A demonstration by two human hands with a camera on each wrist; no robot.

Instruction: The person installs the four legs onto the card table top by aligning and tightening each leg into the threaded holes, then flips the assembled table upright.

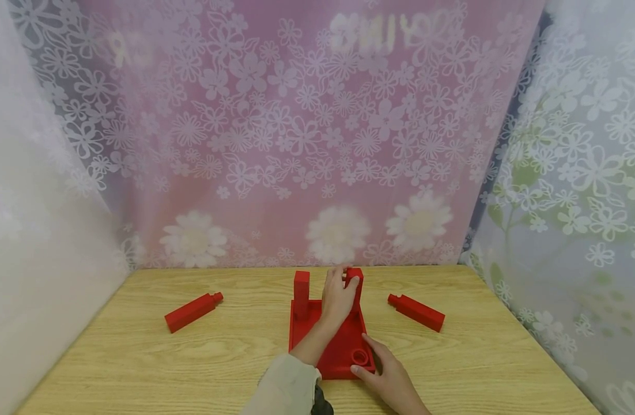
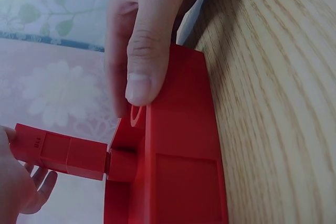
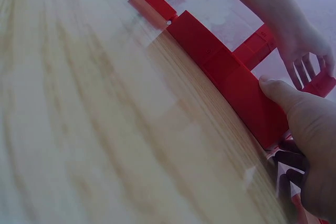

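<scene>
A shallow red tray [image 1: 340, 346] with a raised rim lies on the table. One square red post [image 1: 301, 294] stands upright at its back left corner. At the back right corner, my left hand [image 1: 338, 297] grips the top of a second upright red post [image 1: 358, 302]. In the left wrist view, this post [image 2: 73, 153] meets a round socket at its base. My right hand [image 1: 392, 377] holds the tray's front right corner, thumb on the front wall and fingers at the right side, around a round red socket [image 1: 359, 357]. My left forearm hides the tray's front left part.
A loose red post [image 1: 193, 312] with a narrow round end lies on the wooden table [image 1: 234, 351] left of the tray. Another loose post [image 1: 417, 313] lies to the right. Flowered curtains [image 1: 317, 144] enclose the table's back and sides.
</scene>
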